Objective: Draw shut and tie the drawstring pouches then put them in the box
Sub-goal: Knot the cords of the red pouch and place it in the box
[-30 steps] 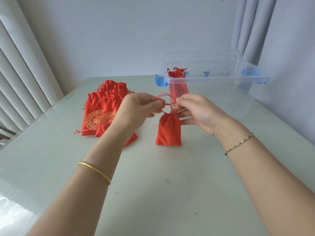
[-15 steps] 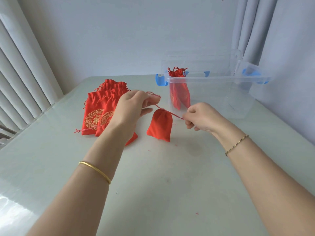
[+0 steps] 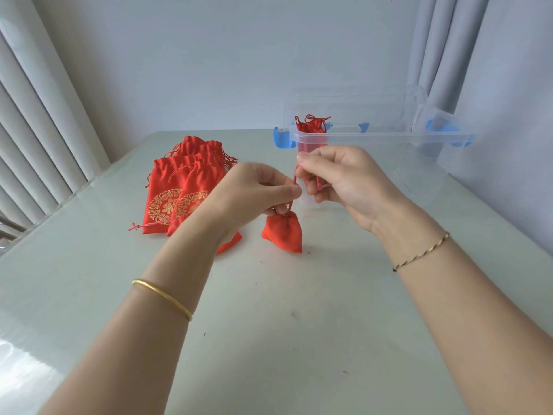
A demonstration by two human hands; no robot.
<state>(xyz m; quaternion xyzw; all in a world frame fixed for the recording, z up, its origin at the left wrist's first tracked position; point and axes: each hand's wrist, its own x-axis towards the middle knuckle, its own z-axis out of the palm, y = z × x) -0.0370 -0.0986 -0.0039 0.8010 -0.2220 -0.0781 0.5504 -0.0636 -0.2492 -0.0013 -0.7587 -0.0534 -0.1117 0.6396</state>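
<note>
Closed up again since half a second ago: from a cord pulled taut between hands well apart, with the right one low, to both hands almost touching over the small red pouch [image 3: 282, 232]. Shifted a little right too, and hanging straighter. Neck gathered shut, long axis near upright with a slight lean, bottom corner at or just off the table [image 3: 269, 339]; cannot tell which. Directly below the left hand [image 3: 254, 193], thumb and forefinger pinching the drawstring [image 3: 294, 179] just above the neck. Up from there to the right hand [image 3: 344, 181], higher and just to the right, fingers curled and clamped on the cord's free length. Mid-knot by the look of it, tie not yet finished. Far and to the right, the clear box [image 3: 389, 136], with one tied pouch [image 3: 311, 125] standing at its left end; nearer the right hand than the left. Far left on the table, a pile of untied pouches [image 3: 179, 193] waiting.
</note>
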